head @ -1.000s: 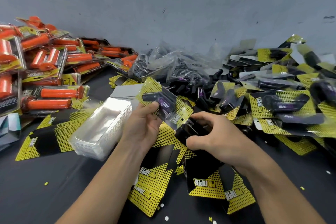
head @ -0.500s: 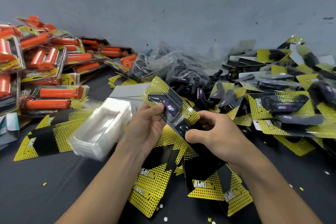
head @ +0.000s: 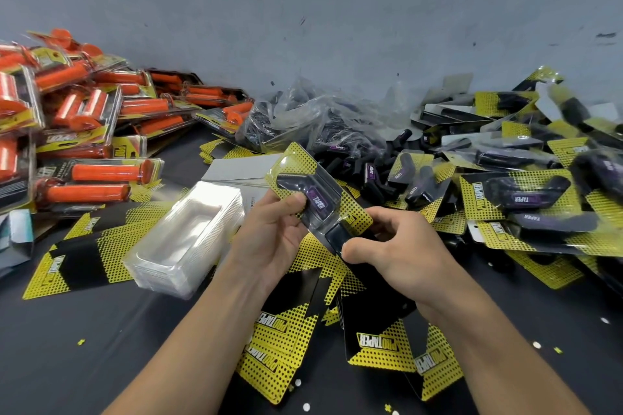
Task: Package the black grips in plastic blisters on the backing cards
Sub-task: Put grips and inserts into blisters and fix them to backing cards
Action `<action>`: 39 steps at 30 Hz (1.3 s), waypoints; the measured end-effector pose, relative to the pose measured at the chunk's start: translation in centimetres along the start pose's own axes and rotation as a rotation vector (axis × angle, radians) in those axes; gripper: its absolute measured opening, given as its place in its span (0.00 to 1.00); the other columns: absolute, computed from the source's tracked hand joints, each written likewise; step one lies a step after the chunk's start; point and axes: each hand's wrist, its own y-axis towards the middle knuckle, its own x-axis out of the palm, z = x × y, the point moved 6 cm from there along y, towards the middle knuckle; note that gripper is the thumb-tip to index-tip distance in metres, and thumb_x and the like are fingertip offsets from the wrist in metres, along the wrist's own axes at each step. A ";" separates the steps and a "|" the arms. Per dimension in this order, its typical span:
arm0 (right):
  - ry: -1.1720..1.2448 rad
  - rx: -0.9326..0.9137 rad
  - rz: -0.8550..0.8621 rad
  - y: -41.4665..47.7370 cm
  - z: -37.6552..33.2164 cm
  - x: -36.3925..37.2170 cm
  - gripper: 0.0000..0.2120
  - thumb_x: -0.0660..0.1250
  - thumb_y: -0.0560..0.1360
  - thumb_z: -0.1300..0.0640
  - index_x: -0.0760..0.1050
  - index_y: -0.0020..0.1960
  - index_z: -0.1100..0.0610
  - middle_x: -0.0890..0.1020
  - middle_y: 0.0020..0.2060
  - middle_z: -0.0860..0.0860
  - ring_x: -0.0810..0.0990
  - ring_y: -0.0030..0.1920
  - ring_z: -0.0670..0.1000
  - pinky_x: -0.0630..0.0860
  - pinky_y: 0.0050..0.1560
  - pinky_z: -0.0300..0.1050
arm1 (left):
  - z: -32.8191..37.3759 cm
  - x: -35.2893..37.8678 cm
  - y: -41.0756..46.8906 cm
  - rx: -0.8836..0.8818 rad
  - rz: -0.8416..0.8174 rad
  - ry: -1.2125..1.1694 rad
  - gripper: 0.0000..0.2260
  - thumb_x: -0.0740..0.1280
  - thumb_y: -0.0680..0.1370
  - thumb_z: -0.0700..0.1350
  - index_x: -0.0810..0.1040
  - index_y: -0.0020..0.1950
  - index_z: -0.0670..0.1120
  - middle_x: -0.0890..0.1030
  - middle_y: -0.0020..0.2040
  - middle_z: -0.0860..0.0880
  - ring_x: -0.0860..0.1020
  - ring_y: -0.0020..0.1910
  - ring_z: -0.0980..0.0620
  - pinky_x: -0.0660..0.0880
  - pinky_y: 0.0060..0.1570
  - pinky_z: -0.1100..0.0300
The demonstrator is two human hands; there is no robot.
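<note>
Many finished packs (head: 519, 199) lie heaped at the right of the frame, yet a plastic bag (head: 303, 118) of loose grips (head: 337, 143), a stack of empty blisters (head: 188, 236) and flat cards (head: 279, 344) remain (plenty left, I judge). At centre, the left hand (head: 269, 239) and right hand (head: 401, 249) both pinch a backing card (head: 292, 159) whose blister (head: 329, 189) holds one black grip (head: 292, 184).

"PROTAPER" on the backing cards (head: 377, 343); "TAPER" on the purple label (head: 317, 202) of the black grip (head: 292, 183)

Likely a packing workshop: heaps of packaged grips (head: 526, 199), stacked blisters (head: 182, 246), loose cards (head: 77, 259).
</note>
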 end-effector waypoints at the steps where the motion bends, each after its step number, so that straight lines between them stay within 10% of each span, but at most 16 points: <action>1: 0.004 0.006 0.012 0.0 0.0 0.0 0.13 0.76 0.61 0.51 0.85 0.46 0.48 0.87 0.37 0.49 0.87 0.38 0.51 0.86 0.41 0.56 | 0.0 0.0 0.0 0.001 -0.002 0.001 0.16 0.66 0.73 0.32 0.78 0.61 0.38 0.85 0.58 0.37 0.85 0.55 0.42 0.84 0.51 0.48; 12: -0.047 -0.005 0.158 0.0 0.0 0.0 0.18 0.71 0.56 0.46 0.85 0.43 0.52 0.85 0.36 0.56 0.84 0.41 0.63 0.82 0.39 0.63 | -0.2 0.4 -0.1 0.004 0.009 0.029 0.15 0.65 0.74 0.32 0.78 0.61 0.35 0.85 0.56 0.38 0.85 0.54 0.42 0.84 0.53 0.48; 17: -0.062 0.092 0.022 0.2 0.7 -0.5 0.21 0.73 0.57 0.40 0.85 0.49 0.43 0.87 0.40 0.43 0.86 0.41 0.45 0.83 0.45 0.48 | -0.5 -0.3 0.0 0.002 0.104 0.050 0.13 0.63 0.77 0.29 0.77 0.60 0.37 0.85 0.55 0.38 0.85 0.53 0.43 0.84 0.50 0.49; 21: -0.061 0.148 0.218 0.4 1.2 -3.5 0.29 0.71 0.54 0.35 0.80 0.53 0.42 0.87 0.44 0.45 0.86 0.46 0.49 0.83 0.51 0.55 | -0.6 -1.2 0.2 -0.035 0.188 0.050 0.10 0.63 0.80 0.30 0.76 0.59 0.39 0.86 0.55 0.39 0.86 0.51 0.43 0.85 0.46 0.50; 27: -0.401 0.237 0.263 0.0 1.6 -4.3 0.14 0.68 0.71 0.37 0.85 0.41 0.46 0.84 0.35 0.44 0.82 0.44 0.50 0.80 0.45 0.50 | -0.5 -1.1 0.1 -0.084 0.184 0.002 0.09 0.62 0.81 0.32 0.75 0.60 0.38 0.85 0.57 0.37 0.85 0.53 0.41 0.85 0.46 0.49; 32: -0.522 -0.114 0.580 -1.1 -1.2 -3.8 0.17 0.68 0.76 0.47 0.82 0.63 0.47 0.84 0.51 0.49 0.81 0.56 0.52 0.81 0.57 0.51 | -0.5 -0.4 -0.2 -0.091 0.131 0.019 0.09 0.62 0.81 0.32 0.77 0.60 0.38 0.85 0.57 0.38 0.86 0.53 0.42 0.84 0.43 0.52; 35: -0.362 -0.190 0.415 -1.2 -2.0 -1.3 0.11 0.71 0.75 0.46 0.84 0.56 0.47 0.85 0.43 0.40 0.82 0.44 0.37 0.77 0.40 0.28 | -0.2 0.2 -0.3 -0.081 0.051 0.002 0.11 0.63 0.79 0.33 0.78 0.60 0.38 0.85 0.56 0.38 0.86 0.51 0.44 0.84 0.43 0.55; 39: -0.253 -0.137 0.196 -0.7 -1.1 1.2 0.08 0.72 0.76 0.51 0.81 0.42 0.54 0.83 0.29 0.51 0.74 0.22 0.44 0.66 0.23 0.35 | -0.1 1.1 -0.6 -0.078 -0.090 0.003 0.12 0.67 0.76 0.34 0.78 0.60 0.36 0.84 0.55 0.37 0.86 0.50 0.45 0.83 0.43 0.57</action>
